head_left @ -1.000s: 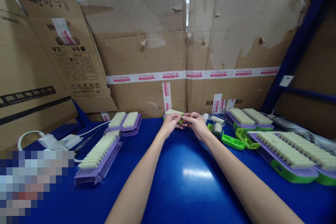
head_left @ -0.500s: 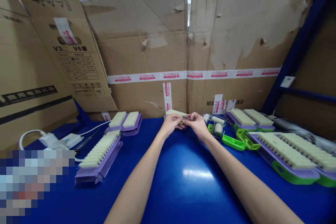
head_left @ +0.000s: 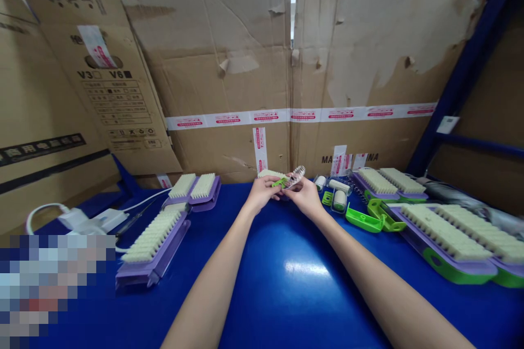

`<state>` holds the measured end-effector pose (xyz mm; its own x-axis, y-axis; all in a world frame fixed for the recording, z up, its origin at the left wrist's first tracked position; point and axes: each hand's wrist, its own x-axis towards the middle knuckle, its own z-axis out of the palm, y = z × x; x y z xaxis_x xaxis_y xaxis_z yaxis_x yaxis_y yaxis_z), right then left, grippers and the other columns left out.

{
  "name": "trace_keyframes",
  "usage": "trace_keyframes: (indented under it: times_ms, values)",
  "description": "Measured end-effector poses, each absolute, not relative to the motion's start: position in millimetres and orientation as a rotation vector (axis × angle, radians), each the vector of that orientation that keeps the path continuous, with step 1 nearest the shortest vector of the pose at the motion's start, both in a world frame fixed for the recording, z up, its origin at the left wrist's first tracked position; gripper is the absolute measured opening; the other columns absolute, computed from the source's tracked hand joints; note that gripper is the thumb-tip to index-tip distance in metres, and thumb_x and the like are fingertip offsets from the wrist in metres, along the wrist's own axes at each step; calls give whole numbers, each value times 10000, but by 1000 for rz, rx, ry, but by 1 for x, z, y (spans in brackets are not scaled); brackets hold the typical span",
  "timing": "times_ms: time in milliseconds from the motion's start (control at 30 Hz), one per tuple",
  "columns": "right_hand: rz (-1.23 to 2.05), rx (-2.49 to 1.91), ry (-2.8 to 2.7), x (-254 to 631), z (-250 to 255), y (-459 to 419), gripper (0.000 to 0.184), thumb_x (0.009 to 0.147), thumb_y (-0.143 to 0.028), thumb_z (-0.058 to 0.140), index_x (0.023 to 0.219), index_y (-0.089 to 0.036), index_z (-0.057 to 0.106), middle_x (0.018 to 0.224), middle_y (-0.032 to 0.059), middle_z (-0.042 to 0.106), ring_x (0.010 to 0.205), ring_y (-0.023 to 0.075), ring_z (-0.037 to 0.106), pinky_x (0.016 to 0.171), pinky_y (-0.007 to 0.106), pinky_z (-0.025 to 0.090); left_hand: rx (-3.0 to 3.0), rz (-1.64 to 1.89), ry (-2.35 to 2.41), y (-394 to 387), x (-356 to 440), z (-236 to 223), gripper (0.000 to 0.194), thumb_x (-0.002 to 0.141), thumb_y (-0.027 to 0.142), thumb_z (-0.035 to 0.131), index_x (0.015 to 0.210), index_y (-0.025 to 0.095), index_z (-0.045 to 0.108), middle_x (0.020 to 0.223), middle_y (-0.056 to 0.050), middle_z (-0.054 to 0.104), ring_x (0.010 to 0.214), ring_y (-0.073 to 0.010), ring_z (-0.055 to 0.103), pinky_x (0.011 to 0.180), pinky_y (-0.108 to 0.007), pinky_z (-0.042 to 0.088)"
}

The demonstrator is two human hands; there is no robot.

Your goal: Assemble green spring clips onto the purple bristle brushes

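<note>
My left hand [head_left: 260,194] is closed on a small green plastic piece [head_left: 279,182], pinched between thumb and fingers. Close beside it, my right hand [head_left: 306,197] is closed on a metal coil spring [head_left: 296,175], which tilts up above the fingers. The spring's lower end meets or nearly meets the green piece; I cannot tell whether they are joined. Just behind my hands lies a cream-bristled brush [head_left: 267,173], mostly covered by them.
Purple-backed brushes [head_left: 155,233] lie on the left by a white plug and cable [head_left: 76,219]. To the right are green plastic parts [head_left: 364,220], white rollers [head_left: 339,199] and more purple-green brushes [head_left: 450,234]. Cardboard sheets [head_left: 229,76] stand behind the blue table [head_left: 278,283].
The spring has swung upward in my right hand and now shows above the fingers. The green piece is more visible in my left hand. Both hands stay in nearly the same place.
</note>
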<state>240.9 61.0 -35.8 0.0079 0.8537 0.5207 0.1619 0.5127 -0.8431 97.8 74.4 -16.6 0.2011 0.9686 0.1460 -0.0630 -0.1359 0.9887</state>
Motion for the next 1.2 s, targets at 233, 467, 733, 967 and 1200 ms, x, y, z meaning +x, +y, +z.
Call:
trace_keyframes:
  times_ms: [233,467,733,967,1200]
  values:
    - [355,-973,-1580,239,-37,59,146,676,-223,617,802,-171,670,832,65,683,768,200,656,729,309,516,1428,1218,995,76,99,-15,261,647,16,665,897,89,644,663,-13,660,473,-71,562,426,-178,446]
    - [279,-980,-1627,241,-35,56,117,685,-227,631,786,-185,671,784,56,658,725,190,640,688,294,505,1414,1225,1019,76,98,-17,180,597,89,736,730,112,617,623,-8,645,528,-100,591,489,-204,473]
    - [236,-872,-1819,245,-33,53,150,718,-195,605,855,-201,666,835,60,669,757,193,636,712,308,501,1486,1151,998,74,89,-16,319,587,53,703,894,111,637,568,31,602,526,-88,546,546,-204,432]
    - [128,-774,-2067,247,-28,48,181,790,-151,526,917,-162,654,902,114,677,820,205,640,749,320,499,1561,886,1006,70,86,-13,696,622,-4,555,1290,178,486,641,46,533,483,-44,443,427,-155,311]
    - [95,-725,-2101,246,-28,48,181,813,-160,508,920,-180,652,897,108,683,836,205,646,761,324,503,1665,863,1005,66,85,-8,637,595,1,478,1202,173,563,651,33,519,495,-59,444,412,-155,311]
